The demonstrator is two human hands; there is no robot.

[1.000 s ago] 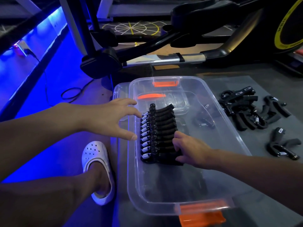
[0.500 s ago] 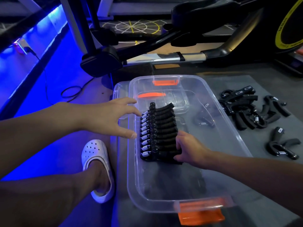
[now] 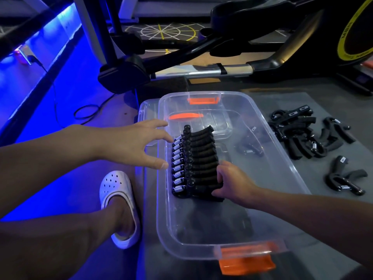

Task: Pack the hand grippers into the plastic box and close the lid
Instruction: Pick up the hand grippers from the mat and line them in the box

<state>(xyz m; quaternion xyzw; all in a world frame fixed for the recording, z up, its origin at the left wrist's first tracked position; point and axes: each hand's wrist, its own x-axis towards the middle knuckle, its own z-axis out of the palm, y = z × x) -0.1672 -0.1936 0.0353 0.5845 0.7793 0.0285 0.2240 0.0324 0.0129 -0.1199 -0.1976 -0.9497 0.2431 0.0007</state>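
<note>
A clear plastic box with orange latches stands open on the grey mat. Inside, along its left wall, lies a tight row of several black hand grippers with silver springs. My right hand is inside the box, its fingers curled on the handle ends at the near part of the row. Fingers spread, my left hand hovers over the box's left rim, holding nothing. A clear lid sticks out from under the box at the far left.
Several loose hand grippers lie on the mat right of the box, one more nearer me. Another gripper shows through the box's right wall. My foot in a white clog stands left of the box. Exercise machines stand behind.
My right hand has shifted slightly along the handle ends of the row. My left hand stays spread over the left rim. The box and the loose grippers have not moved.
</note>
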